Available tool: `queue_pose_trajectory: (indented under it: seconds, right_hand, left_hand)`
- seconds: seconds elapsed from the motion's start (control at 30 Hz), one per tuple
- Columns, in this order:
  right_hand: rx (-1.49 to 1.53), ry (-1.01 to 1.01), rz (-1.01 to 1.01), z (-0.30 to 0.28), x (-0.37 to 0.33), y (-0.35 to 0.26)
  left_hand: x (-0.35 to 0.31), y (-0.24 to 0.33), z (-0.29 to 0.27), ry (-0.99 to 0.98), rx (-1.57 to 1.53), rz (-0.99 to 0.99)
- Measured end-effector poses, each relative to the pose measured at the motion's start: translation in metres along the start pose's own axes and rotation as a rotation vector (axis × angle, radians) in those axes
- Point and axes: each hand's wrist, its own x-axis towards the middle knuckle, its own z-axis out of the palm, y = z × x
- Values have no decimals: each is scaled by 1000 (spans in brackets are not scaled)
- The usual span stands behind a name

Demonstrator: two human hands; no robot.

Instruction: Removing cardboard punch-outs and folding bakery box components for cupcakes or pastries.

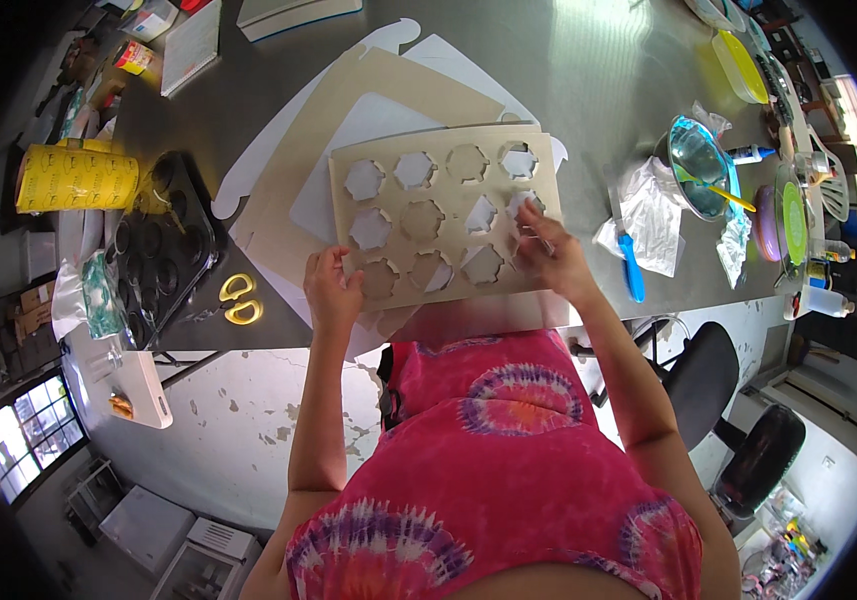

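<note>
A beige cardboard cupcake insert (448,215) with rows of notched round holes is held tilted over the near edge of the table. My left hand (333,290) grips its lower left corner, fingers closed at the edge. Over the holes on its right side is my right hand (556,258), its fingers bent and smeared by motion. Whether they pinch a flap there is unclear. Beneath and behind the insert, flat cut box blanks (293,150), beige and white, lie fanned out on the table.
On the metal table (588,90), a black muffin tin (163,245), yellow-handled scissors (240,299) and a yellow roll (78,178) sit left. To the right are a blue-handled knife (631,265), a crumpled plastic bag (653,215) and a blue-smeared metal bowl (698,165). A black chair (698,375) stands below.
</note>
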Motion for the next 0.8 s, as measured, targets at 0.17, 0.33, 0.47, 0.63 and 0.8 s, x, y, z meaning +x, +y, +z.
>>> queue_pose_trajectory:
  seconds: [0.17,0.33,0.47,0.63,0.8]
  right_hand:
    - [-212,56,-93,-37,-8,0]
    - [-408,-176,-197,-25,-28,-14]
    - [-742,-340,-470,-11,-14,-22]
    - [-742,-425,-512,-7,-4,-9]
    - [-690,-383,-622,-7,-4,2]
  left_hand:
    - [-9,15,3,106,88,266]
    - [-14,51,34,-278,-91,535]
    - [-16,83,64,-344,-24,713]
    - [-10,70,79,-448,5,735]
    - [-8,68,79,-488,19,725]
